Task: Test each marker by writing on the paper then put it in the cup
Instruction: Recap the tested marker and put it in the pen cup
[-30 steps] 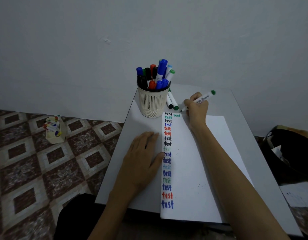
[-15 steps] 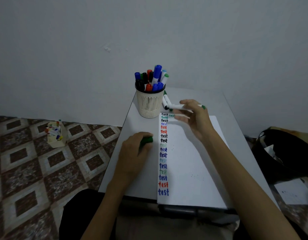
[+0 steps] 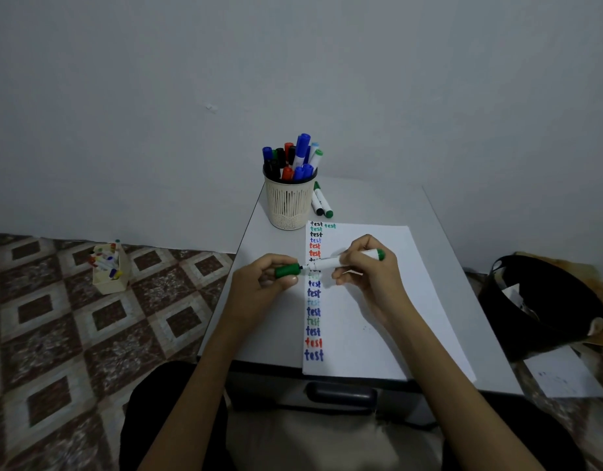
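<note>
My right hand grips a white marker with a green end, held level above the paper. Its bare tip points left at a green cap that my left hand pinches; tip and cap are a small gap apart. The paper carries a column of coloured "test" words down its left edge and one green "test" at the top. A cream slotted cup full of several markers stands behind the paper. Two more markers lie on the table to the cup's right.
The small grey table has a dark handle at its front edge. A cream box of small markers sits on the patterned floor at left. A black bag and a loose sheet lie at right.
My right hand stopped writing at the top of the paper and pulled the marker back toward me. My left hand left the table, picked up the green cap and brought it to the marker's tip.
</note>
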{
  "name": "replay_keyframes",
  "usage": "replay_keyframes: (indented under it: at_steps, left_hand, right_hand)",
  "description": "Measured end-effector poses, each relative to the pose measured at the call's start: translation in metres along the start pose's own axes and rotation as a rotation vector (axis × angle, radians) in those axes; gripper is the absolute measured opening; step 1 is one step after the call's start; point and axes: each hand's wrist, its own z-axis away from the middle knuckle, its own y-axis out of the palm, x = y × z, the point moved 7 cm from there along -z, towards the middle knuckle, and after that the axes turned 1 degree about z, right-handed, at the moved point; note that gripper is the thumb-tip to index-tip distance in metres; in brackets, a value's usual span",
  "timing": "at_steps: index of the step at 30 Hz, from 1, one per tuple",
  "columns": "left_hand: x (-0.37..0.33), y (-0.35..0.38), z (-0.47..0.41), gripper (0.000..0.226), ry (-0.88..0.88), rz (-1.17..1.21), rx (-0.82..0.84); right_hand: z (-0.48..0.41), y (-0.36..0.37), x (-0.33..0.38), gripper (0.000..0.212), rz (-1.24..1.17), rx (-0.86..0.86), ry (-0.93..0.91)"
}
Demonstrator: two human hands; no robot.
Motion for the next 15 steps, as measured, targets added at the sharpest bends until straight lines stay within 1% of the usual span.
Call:
replay_keyframes:
  at_steps: [3,6,9,12,13,15]
  left_hand:
    - [0.0,0.001,0.0,0.024,0.011,0.006,0.024]
    - [0.003,-0.003,-0.001,0.023,0.009,0.112,0.005]
    - [0.005,-0.003,-0.001,0.022,-0.008,0.16,0.017]
    - [0.007,-0.002,-0.002,0.022,-0.016,0.142,0.035]
    - [0.007,-0.002,-0.002,0.023,-0.011,0.132,0.033]
    - [0.007,-0.003,-0.002,0.024,0.001,0.11,0.021]
  right_hand:
    - [0.004,0.009,-0.008,0.015,0.002,0.049,0.02]
    - [0.004,0.013,-0.014,0.011,0.047,0.108,0.052]
    - [0.003,0.01,-0.015,0.019,0.218,0.171,0.012]
    - [0.005,0.016,-0.018,0.018,0.461,0.222,-0.074]
    - [0.005,0.018,-0.018,0.016,0.511,0.221,-0.105]
    - [0.005,0.021,-0.016,0.014,0.533,0.214,-0.138]
